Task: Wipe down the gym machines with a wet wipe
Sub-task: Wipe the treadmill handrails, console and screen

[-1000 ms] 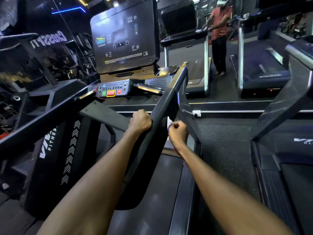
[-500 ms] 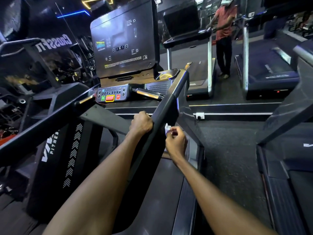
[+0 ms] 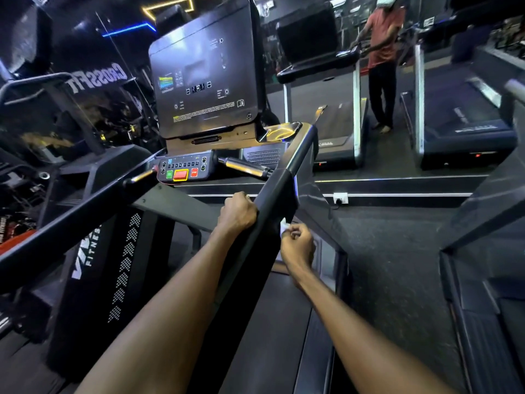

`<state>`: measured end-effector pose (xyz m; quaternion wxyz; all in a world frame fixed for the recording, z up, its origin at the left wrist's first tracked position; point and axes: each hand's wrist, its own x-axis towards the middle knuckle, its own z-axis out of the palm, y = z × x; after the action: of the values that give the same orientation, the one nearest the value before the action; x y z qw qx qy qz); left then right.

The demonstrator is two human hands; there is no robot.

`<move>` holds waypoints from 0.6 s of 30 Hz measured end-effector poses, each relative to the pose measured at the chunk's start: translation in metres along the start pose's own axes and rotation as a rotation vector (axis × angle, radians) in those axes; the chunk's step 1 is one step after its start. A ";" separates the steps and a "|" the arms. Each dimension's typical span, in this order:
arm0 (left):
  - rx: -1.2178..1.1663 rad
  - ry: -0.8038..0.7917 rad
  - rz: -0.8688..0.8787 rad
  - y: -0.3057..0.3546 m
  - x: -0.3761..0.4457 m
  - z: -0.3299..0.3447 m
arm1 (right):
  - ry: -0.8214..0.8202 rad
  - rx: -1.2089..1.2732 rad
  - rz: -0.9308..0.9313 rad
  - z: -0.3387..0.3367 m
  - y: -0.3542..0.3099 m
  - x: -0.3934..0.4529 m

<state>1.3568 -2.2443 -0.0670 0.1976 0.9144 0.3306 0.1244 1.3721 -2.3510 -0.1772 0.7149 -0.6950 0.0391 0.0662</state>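
I stand on a black treadmill whose right side rail (image 3: 287, 177) slopes up toward the console screen (image 3: 204, 86). My left hand (image 3: 237, 213) grips the inner edge of that rail, fingers curled over it. My right hand (image 3: 297, 243) pinches a small white wet wipe (image 3: 283, 227) against the rail's outer lower face, just below and to the right of the left hand. Most of the wipe is hidden by the fingers.
A control pad (image 3: 184, 167) with green and red buttons sits below the screen, between silver grips. The left rail (image 3: 71, 220) crosses at the left. Another treadmill (image 3: 483, 280) stands close on the right. A person in a red shirt (image 3: 383, 61) stands by treadmills farther back.
My right hand slid a little down the outer side of the rail with the wipe, and the view tilted slightly downward. The left hand kept its grip in the same spot.
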 end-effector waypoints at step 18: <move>-0.004 -0.055 -0.017 0.020 0.039 0.012 | 0.053 -0.026 -0.459 0.027 -0.066 0.033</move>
<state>1.4015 -2.2366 -0.0649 0.2093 0.9144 0.3324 0.0982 1.4135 -2.3243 -0.1164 0.7008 -0.6964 -0.1022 -0.1160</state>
